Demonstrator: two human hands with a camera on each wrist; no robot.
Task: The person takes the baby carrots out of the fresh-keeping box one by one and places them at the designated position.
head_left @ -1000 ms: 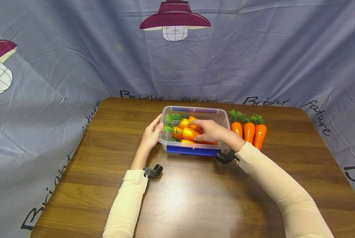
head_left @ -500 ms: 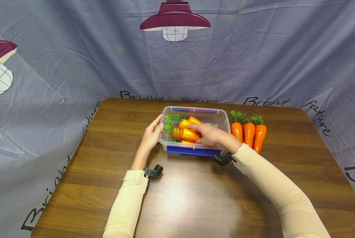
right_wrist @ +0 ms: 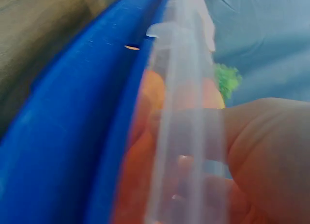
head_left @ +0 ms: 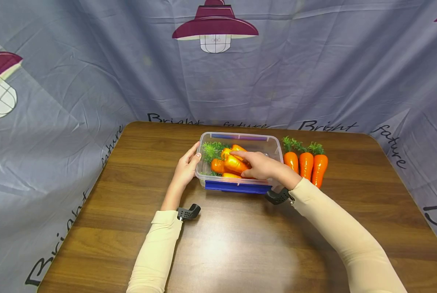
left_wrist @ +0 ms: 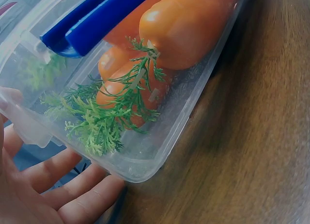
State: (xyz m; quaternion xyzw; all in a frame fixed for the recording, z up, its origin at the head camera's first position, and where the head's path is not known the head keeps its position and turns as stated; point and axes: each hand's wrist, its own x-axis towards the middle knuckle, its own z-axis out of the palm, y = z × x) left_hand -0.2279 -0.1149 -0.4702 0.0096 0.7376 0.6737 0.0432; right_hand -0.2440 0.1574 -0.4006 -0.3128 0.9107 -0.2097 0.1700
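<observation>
A clear plastic box (head_left: pixel 277 142) with blue side clips stands on the table, several orange carrots with green tops lying inside. My left hand (head_left: pixel 184 167) rests at its left end, thumb by the rim; in the left wrist view its fingers (left_wrist: pixel 92 200) extend nearly straight against the plastic. Inside the box, my right hand (head_left: pixel 260 165) holds a glossy carrot (head_left: pixel 234 164) between thumb and fingers, above other carrots. The right wrist view shows the thumb (right_wrist: pixel 193 132) behind the clear wall; its fingertips are partly hidden there.
Three carrots (head_left: pixel 306 165) lie side by side just right of the box, tops toward the back. A blue clip (head_left: pixel 236 186) hangs along the box's front. A grey-blue curtain (head_left: pixel 218 89) stands behind the wooden table (head_left: pixel 222 244).
My right hand dipped deeper into the box and rose slightly again. The carrot in it has turned a little, and its green top has shifted. My left hand has stayed at the box's end.
</observation>
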